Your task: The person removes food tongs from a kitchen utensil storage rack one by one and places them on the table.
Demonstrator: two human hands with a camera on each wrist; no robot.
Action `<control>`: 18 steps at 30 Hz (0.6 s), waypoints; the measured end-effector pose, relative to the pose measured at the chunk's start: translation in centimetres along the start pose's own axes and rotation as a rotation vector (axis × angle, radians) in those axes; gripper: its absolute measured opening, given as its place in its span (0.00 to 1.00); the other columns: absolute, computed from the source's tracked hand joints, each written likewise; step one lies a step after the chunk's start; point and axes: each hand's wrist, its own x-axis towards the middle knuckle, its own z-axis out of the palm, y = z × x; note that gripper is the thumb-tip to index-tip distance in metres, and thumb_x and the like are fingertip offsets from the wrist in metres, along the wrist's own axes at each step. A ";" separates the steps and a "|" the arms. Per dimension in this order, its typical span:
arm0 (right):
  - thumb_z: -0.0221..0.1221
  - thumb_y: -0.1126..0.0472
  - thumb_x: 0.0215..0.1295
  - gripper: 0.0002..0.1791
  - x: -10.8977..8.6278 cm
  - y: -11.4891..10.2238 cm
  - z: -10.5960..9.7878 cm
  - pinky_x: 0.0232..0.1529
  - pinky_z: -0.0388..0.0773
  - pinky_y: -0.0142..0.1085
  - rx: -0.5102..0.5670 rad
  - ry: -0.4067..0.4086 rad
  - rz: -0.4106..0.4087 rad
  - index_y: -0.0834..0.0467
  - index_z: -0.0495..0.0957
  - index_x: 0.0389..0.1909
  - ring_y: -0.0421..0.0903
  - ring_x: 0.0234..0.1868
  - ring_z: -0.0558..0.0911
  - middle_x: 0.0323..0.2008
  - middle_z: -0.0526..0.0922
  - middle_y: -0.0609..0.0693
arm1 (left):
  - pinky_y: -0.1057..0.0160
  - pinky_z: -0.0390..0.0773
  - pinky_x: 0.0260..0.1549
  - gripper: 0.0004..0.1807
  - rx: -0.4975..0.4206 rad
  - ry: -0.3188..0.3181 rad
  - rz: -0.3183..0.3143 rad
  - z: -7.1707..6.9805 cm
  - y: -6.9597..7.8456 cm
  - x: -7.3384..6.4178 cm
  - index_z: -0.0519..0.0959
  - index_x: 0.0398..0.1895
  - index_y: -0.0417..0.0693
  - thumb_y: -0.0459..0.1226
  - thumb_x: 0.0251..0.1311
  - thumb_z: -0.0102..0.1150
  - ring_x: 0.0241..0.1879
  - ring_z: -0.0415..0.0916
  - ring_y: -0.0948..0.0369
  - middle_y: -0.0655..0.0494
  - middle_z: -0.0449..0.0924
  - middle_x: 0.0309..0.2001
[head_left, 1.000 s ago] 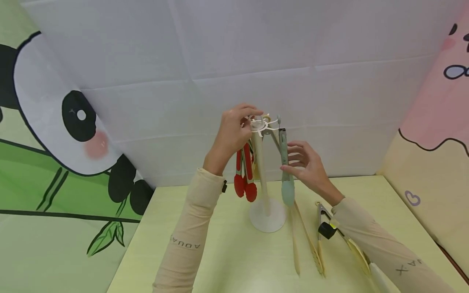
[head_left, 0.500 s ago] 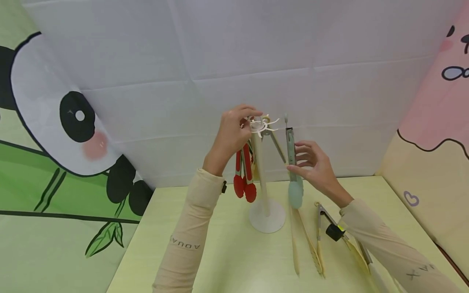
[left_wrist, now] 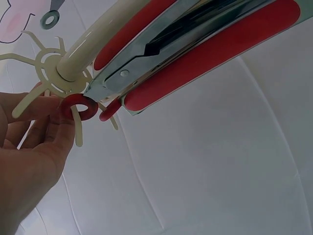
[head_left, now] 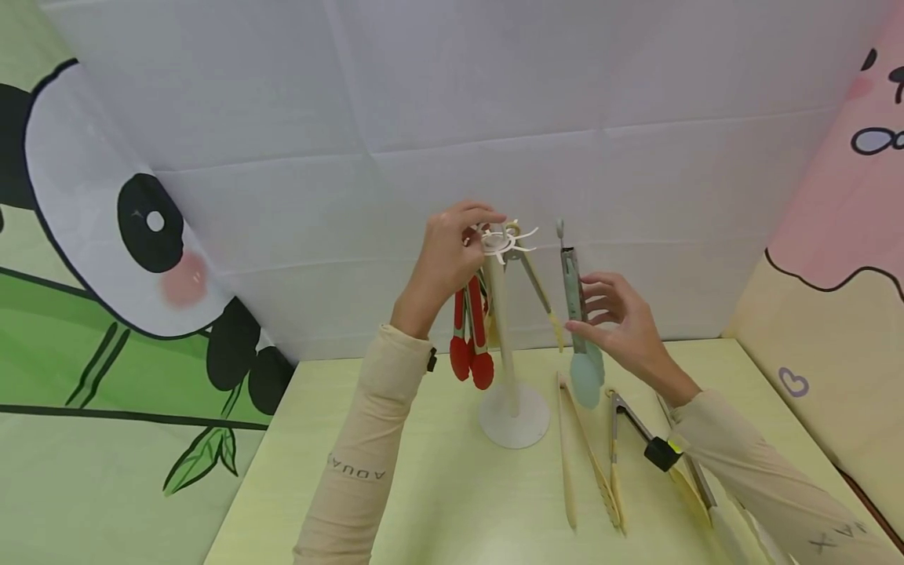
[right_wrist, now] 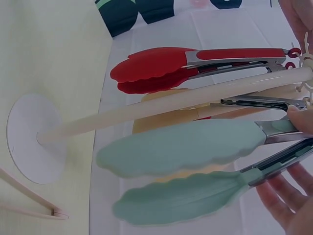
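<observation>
In the head view my left hand (head_left: 448, 251) pinches the hooked top of a white utensil stand (head_left: 503, 337). The left wrist view has those fingers at a hook, beside the red hanging loop (left_wrist: 93, 110) of the tongs. Red-tipped tongs (head_left: 482, 369) hang from the stand's left side. My right hand (head_left: 625, 318) holds light green tongs (head_left: 586, 380) upright by the handles, to the right of the stand and apart from its hooks. Their two scalloped heads (right_wrist: 181, 147) are spread apart in the right wrist view.
Other tongs (head_left: 538, 284) with yellowish tips hang at the back of the stand. On the table (head_left: 438, 486) lie wooden-looking tongs (head_left: 569, 471), and metal tongs (head_left: 614, 447) sit near my right forearm. A white cloth wall (head_left: 282, 212) stands behind.
My right hand has moved right and slightly down with the green tongs, away from the stand's hooks. My left hand has stayed at the stand's top.
</observation>
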 end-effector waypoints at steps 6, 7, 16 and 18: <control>0.66 0.75 0.50 0.33 -0.5 -0.3 -0.4 0.39 0.77 0.33 -0.050 0.001 0.012 0.67 0.66 0.59 0.52 0.38 0.78 0.44 0.76 0.61 | 0.68 0.64 0.21 0.25 0.001 0.001 0.008 -0.1 0.0 -0.1 0.83 0.45 0.37 0.17 0.51 0.40 0.23 0.64 0.58 0.48 0.79 0.48; 0.66 0.75 0.50 0.33 -0.6 -0.3 -0.5 0.39 0.77 0.33 -0.057 0.001 0.017 0.67 0.66 0.59 0.52 0.38 0.78 0.44 0.76 0.61 | 0.68 0.64 0.21 0.25 0.000 0.001 0.007 -0.1 0.0 -0.1 0.83 0.45 0.37 0.17 0.51 0.40 0.23 0.64 0.58 0.48 0.79 0.48; 0.69 0.69 0.51 0.34 -1.2 1.8 -1.6 0.37 0.76 0.30 -0.077 0.003 0.046 0.57 0.68 0.60 0.49 0.39 0.78 0.44 0.77 0.54 | 0.68 0.64 0.22 0.25 0.009 0.003 0.004 -0.2 -0.2 -0.1 0.83 0.45 0.38 0.17 0.52 0.40 0.24 0.65 0.58 0.48 0.79 0.48; 0.69 0.69 0.50 0.35 -1.4 2.1 -1.9 0.37 0.76 0.29 -0.089 0.003 0.037 0.56 0.68 0.60 0.47 0.38 0.78 0.43 0.77 0.54 | 0.68 0.64 0.22 0.25 0.009 -0.002 0.002 -0.2 -0.1 -0.1 0.83 0.46 0.38 0.17 0.52 0.40 0.24 0.65 0.57 0.48 0.79 0.48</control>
